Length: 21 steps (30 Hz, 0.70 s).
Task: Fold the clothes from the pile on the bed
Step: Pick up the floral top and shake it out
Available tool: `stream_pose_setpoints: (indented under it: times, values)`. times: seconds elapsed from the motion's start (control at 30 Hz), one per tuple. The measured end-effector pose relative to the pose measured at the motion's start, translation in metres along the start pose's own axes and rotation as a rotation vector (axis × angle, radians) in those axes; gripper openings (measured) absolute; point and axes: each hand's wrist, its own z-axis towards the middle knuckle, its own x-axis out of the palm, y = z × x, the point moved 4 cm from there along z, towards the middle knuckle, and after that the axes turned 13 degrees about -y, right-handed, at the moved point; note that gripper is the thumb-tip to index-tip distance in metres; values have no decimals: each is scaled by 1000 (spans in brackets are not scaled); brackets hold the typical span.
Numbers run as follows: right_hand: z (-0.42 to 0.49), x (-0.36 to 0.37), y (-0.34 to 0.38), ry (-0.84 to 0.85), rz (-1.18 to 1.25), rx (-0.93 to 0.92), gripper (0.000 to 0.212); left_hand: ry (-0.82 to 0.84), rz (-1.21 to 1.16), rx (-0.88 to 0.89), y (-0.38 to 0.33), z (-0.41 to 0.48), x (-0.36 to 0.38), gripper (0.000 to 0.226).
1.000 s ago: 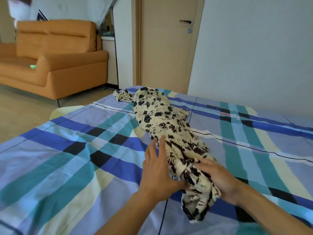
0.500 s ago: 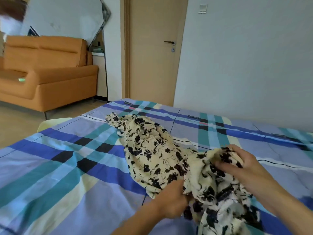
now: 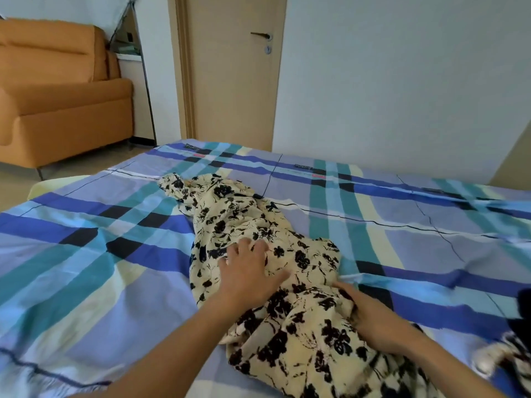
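A cream garment with black flower print (image 3: 238,216) lies lengthwise across the plaid bed cover (image 3: 86,254), bunched and wrinkled. My left hand (image 3: 250,271) lies flat on its middle with fingers spread. My right hand (image 3: 373,317) rests at the garment's right edge nearer to me; its fingertips are tucked under a fold, so its hold is hidden. A dark and white piece of clothing (image 3: 514,346) shows at the right edge, blurred.
The bed fills the lower view. An orange sofa (image 3: 57,90) stands beyond the bed at the left, a closed wooden door (image 3: 232,73) behind it and a plain wall at the right.
My right hand lowered the lifted bundle of cloth onto the bed. My left hand came off the near edge and now lies flat on the garment's middle.
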Motion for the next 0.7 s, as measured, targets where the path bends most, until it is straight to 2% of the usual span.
stream_pose_setpoints:
  times: [0.07, 0.1, 0.17, 0.23, 0.3, 0.33, 0.4, 0.5, 0.6, 0.67, 0.7]
  values:
    - [-7, 5, 4, 51, 13, 2, 61, 134, -42, -128, 16, 2, 14, 114]
    - [-11, 9, 5, 107, 12, 0, 65, 201, -49, -155, 22, 0, 23, 125]
    - [-18, 16, 7, 221, -12, -25, 74, 249, 44, -125, 26, -6, 38, 129]
    - [-23, 19, 8, 283, 12, -41, 78, 216, 167, -44, 24, -8, 46, 108]
    - [-24, 15, 12, 261, 111, -49, 72, 148, 233, 61, 19, -5, 46, 64]
    - [-23, 10, 14, 213, 141, -74, 65, 120, 235, 101, 16, -4, 44, 46]
    - [-17, -5, 16, 66, 176, -135, 44, 101, 154, 129, 13, -2, 40, 38]
    - [-6, -37, 9, -180, 245, -79, 36, 60, -302, 100, -1, 3, 22, 23]
    - [3, -79, 3, -430, 310, -51, 52, -83, -785, -5, -8, 13, -17, 37]
    - [8, -110, 2, -598, 310, -46, 72, -208, -963, -76, -7, 22, -43, 39]
    - [10, -124, 3, -688, 308, -55, 78, -293, -1009, -104, -1, 27, -55, 32]
